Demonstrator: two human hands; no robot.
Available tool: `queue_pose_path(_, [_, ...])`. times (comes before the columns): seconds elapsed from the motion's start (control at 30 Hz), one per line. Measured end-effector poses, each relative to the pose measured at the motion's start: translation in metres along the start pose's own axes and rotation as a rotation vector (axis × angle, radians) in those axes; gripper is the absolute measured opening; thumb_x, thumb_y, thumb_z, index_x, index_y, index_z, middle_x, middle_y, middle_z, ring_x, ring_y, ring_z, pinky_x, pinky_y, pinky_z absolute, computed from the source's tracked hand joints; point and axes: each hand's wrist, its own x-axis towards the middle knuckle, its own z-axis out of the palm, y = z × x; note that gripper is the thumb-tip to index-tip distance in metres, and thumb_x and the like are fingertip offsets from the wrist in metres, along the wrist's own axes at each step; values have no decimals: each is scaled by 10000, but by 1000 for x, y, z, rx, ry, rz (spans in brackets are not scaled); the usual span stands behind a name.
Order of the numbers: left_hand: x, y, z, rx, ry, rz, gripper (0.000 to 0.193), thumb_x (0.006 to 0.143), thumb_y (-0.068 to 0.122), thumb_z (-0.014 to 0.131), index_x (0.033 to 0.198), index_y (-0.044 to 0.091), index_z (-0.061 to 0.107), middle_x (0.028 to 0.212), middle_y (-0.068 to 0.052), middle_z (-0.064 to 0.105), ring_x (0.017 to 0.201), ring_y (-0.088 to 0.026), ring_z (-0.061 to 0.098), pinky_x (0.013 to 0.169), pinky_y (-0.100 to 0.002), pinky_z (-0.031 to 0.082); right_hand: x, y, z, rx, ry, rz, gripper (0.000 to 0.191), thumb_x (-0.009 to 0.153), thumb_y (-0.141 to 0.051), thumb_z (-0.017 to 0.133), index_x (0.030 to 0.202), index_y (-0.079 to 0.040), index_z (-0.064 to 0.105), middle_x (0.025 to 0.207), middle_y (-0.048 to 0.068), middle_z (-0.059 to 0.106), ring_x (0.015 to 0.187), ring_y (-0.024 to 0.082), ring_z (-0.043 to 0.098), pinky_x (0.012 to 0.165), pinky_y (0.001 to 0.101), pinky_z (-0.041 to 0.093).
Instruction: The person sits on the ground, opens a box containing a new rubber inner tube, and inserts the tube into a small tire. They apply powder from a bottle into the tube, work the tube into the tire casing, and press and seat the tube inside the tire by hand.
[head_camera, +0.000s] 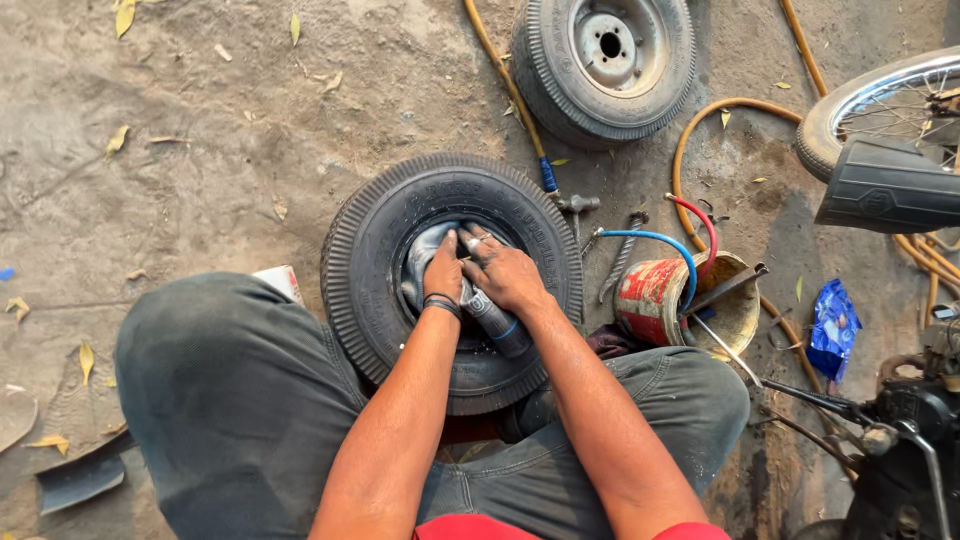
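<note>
A small black tyre (370, 235) lies flat on the dirt ground between my knees. A grey rubber inner tube (422, 252) is bunched in its centre hole. My left hand (443, 268), with a dark band at the wrist, presses down on the tube. My right hand (502, 272) lies beside it with fingers spread over the tube, a ring on one finger. A section of the tube (498, 322) runs out from under my hands toward me across the tyre's inner edge.
A wheel with a metal rim (608, 60) lies behind. A red can (652, 296) with tools stands right of the tyre, beside blue and red hoses (662, 240) and an orange hose (690, 135). A spoked motorcycle wheel (880, 100) and blue wrapper (832, 328) lie at right.
</note>
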Motion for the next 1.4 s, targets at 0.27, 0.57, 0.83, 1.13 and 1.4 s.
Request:
queue_pose_path(0.27, [-23,4,-3,81,-260,-344,512,889,458,690,1229,76,658,1124,-86,723,993,-212,687,892,-366,538,-33,-6,-21,68,24,344,482,961,-465,574,1301,-142,685,1405,86,652,1251,308,632,1040,404,502])
queue_pose_path(0.57, [5,-17,-14,-45,-243,-110,521,942,397,652,1301,21,658,1267,-88,679,1139,-220,624,991,-336,489,-25,-16,4,42,-44,184,682,989,-463,470,1545,-84,365,1625,168,332,1293,398,524,1047,463,439])
queue_pose_path(0.83, [7,-8,-10,18,-182,-77,554,931,415,669,1315,16,663,1317,-74,684,1198,-210,625,1038,-302,455,0,-11,7,81,43,114,665,1056,-474,442,1551,-32,387,1613,216,354,1393,397,474,1097,464,416])
queue_pose_path(1.13, [2,-5,-14,-105,-503,-457,309,898,340,762,1094,116,679,1040,-80,719,940,-246,680,846,-423,556,-29,-21,-9,-78,-46,374,710,976,-601,492,1363,-16,601,1531,218,473,1252,396,603,1041,483,483])
queue_pose_path(1.4, [22,-13,-14,-222,-439,-384,395,875,333,759,1172,77,709,1086,-72,753,989,-226,709,914,-358,565,-12,-22,9,-10,223,170,756,975,-559,536,1430,45,540,1477,288,495,1161,462,608,963,510,490])
